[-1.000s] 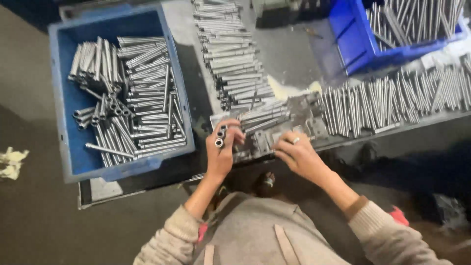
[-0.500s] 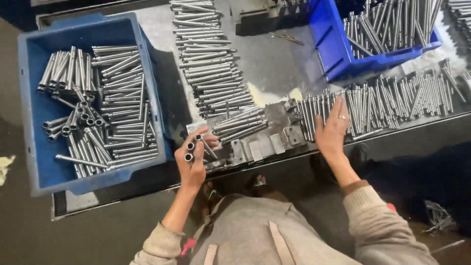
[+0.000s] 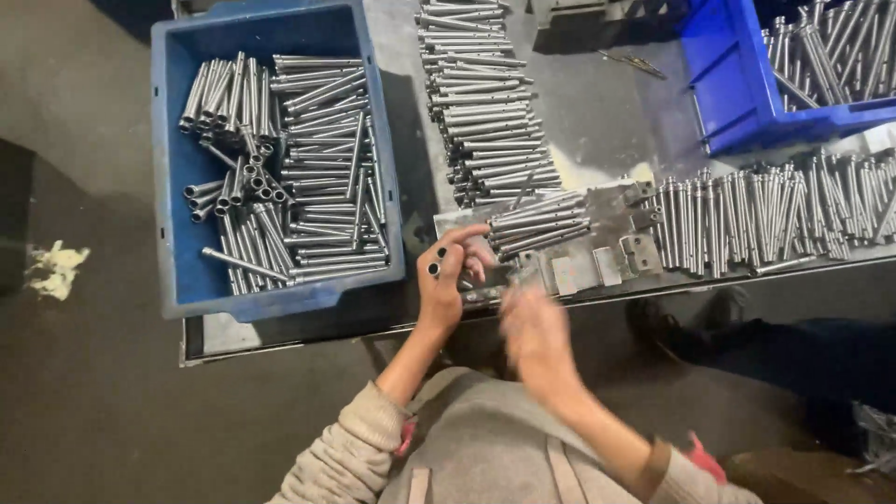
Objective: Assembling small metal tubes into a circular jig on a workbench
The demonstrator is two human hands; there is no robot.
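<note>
- Two short metal tubes (image 3: 437, 261) sit clenched in the left hand (image 3: 448, 285), at the tabletop's (image 3: 597, 121) near edge, beside a flat metal fixture (image 3: 579, 266).
- The right hand (image 3: 534, 336) is blurred; its grip cannot be told.
- More tubes (image 3: 537, 224) lie on the fixture.
- A blue bin (image 3: 177, 215) of tubes stands left.

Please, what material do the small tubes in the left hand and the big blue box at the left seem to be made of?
The tubes in the left hand look like bare metal, probably steel: grey, with a dull shine and dark hollow ends. The blue box looks like moulded plastic: even matte colour, thick rounded rim, scuffed walls.
</note>
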